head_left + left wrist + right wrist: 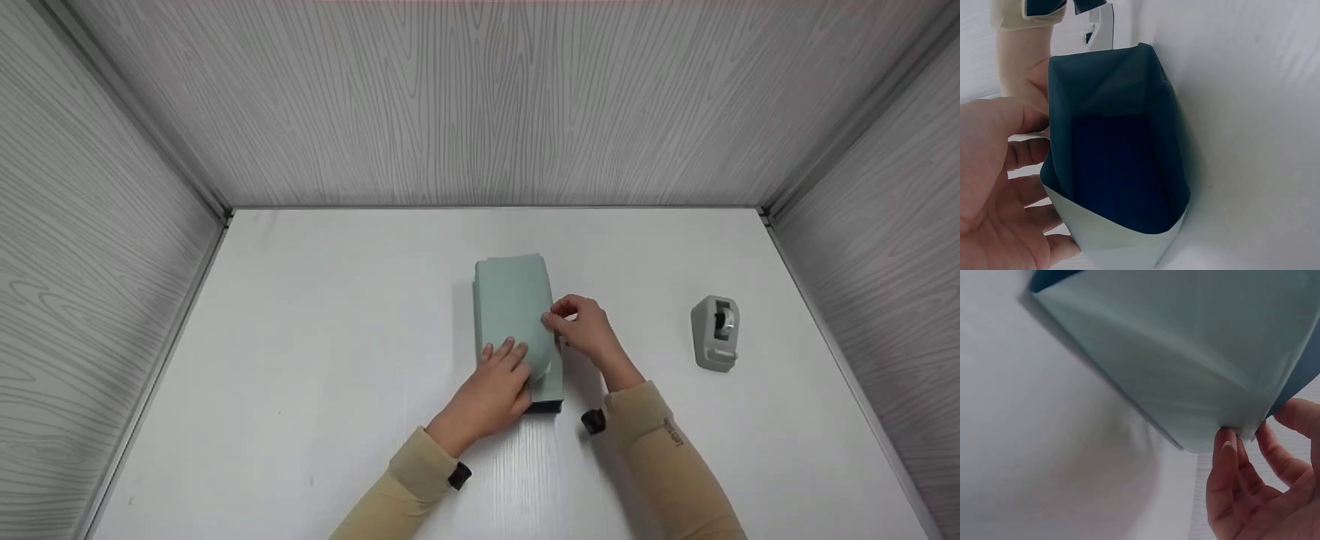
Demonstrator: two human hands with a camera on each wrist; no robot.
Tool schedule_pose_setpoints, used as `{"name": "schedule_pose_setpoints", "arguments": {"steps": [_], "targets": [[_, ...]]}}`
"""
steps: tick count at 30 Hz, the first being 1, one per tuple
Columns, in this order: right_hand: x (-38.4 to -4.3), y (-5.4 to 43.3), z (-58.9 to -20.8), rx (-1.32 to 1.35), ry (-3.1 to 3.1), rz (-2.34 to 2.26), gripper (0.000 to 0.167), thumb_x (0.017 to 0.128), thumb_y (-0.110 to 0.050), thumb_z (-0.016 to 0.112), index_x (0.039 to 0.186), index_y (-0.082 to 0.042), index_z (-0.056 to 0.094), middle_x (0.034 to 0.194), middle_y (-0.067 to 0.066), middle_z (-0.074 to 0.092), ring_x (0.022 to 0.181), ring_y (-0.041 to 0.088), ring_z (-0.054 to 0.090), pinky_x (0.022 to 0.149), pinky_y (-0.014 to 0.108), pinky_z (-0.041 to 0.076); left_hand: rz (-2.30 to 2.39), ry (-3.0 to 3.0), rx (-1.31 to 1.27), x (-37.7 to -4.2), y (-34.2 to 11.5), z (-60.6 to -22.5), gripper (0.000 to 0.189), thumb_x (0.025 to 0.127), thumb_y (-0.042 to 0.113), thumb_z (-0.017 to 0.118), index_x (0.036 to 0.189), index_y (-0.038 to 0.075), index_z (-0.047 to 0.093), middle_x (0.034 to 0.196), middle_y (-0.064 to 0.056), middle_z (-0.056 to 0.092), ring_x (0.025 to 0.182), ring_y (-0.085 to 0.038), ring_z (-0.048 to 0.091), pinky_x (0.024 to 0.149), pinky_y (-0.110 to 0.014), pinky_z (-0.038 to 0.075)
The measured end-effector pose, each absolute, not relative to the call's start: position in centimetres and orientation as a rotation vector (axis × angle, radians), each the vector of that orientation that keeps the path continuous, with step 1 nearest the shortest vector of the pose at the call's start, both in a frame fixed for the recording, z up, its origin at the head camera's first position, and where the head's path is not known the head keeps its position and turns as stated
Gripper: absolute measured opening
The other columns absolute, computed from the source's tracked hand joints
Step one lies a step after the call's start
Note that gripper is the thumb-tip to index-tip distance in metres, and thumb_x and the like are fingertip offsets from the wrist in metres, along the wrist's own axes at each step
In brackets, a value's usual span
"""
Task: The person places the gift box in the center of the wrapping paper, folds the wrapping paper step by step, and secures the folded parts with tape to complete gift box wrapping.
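The green paper (514,300) lies round a dark box (1120,174), mid-table (337,337). My right hand (591,328) pinches its side edge — my left hand (489,391) rests on top, fingers spread, gripping nothing; should it slide off, the loose paper could spring open or crease askew.

Head cam: high, facing fwd/down. L/R wrist cams: close-up, both on green paper (514,307).

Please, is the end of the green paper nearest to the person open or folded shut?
Open: the left wrist view looks into the gaping end of the green paper, showing a dark blue item inside.
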State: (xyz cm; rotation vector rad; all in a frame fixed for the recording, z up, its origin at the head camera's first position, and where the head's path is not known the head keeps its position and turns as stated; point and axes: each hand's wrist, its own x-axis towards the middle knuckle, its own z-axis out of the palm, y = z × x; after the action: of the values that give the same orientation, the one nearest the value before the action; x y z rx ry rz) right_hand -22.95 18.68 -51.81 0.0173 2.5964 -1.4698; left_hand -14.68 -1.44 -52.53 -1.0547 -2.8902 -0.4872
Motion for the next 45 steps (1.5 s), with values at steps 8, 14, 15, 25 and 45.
{"name": "schedule_pose_setpoints", "arguments": {"steps": [8, 14, 15, 25, 45], "targets": [[-24.0, 18.4, -51.4, 0.052, 2.629, -1.373, 0.023, 0.087, -0.022, 0.076, 0.092, -0.003, 0.063, 0.093, 0.011, 0.060, 0.075, 0.019, 0.058, 0.062, 0.031, 0.054, -0.581, -2.858, -1.112, -14.8, -2.0, -52.6, 0.015, 0.092, 0.020, 0.064, 0.094, 0.007, 0.057, 0.146, -0.019, 0.044, 0.140, -0.037, 0.033, 0.111, -0.054, 0.027], [-24.1, 18.2, -51.6, 0.140, 2.610, -1.389, 0.021, 0.087, -0.020, 0.076, 0.093, -0.004, 0.063, 0.091, 0.010, 0.060, 0.075, 0.020, 0.059, 0.062, 0.032, 0.054, -0.740, -2.825, -1.091, -14.7, -3.2, -52.5, 0.022, 0.086, 0.015, 0.075, 0.094, 0.010, 0.056, 0.145, -0.014, 0.046, 0.140, -0.030, 0.035, 0.114, -0.041, 0.024], [-24.1, 18.2, -51.6, 0.151, 2.606, -1.397, 0.022, 0.086, -0.020, 0.076, 0.094, -0.004, 0.064, 0.091, 0.010, 0.061, 0.074, 0.020, 0.059, 0.062, 0.032, 0.054, -0.743, -2.810, -1.077, -14.6, -3.5, -52.6, 0.023, 0.085, 0.015, 0.077, 0.095, 0.010, 0.057, 0.143, -0.013, 0.047, 0.139, -0.029, 0.037, 0.114, -0.039, 0.025], [-24.2, 18.0, -51.6, 0.251, 2.585, -1.473, 0.022, 0.086, -0.020, 0.077, 0.093, -0.005, 0.064, 0.087, 0.009, 0.061, 0.073, 0.020, 0.058, 0.059, 0.031, 0.054, -0.830, -2.665, -0.747, -13.4, -6.2, -53.2, 0.035, 0.077, 0.009, 0.082, 0.104, 0.009, 0.061, 0.115, -0.008, 0.057, 0.102, -0.023, 0.060, 0.083, -0.035, 0.052], [-24.2, 17.5, -52.1, 0.303, 2.565, -1.502, 0.022, 0.086, -0.020, 0.077, 0.095, -0.004, 0.063, 0.090, 0.010, 0.062, 0.076, 0.021, 0.060, 0.065, 0.038, 0.056, -1.002, -2.729, -0.580, -12.9, -6.7, -54.3, 0.008, 0.084, 0.001, 0.068, 0.085, 0.005, 0.062, 0.087, -0.004, 0.064, 0.079, -0.015, 0.067, 0.066, -0.026, 0.055]]}}
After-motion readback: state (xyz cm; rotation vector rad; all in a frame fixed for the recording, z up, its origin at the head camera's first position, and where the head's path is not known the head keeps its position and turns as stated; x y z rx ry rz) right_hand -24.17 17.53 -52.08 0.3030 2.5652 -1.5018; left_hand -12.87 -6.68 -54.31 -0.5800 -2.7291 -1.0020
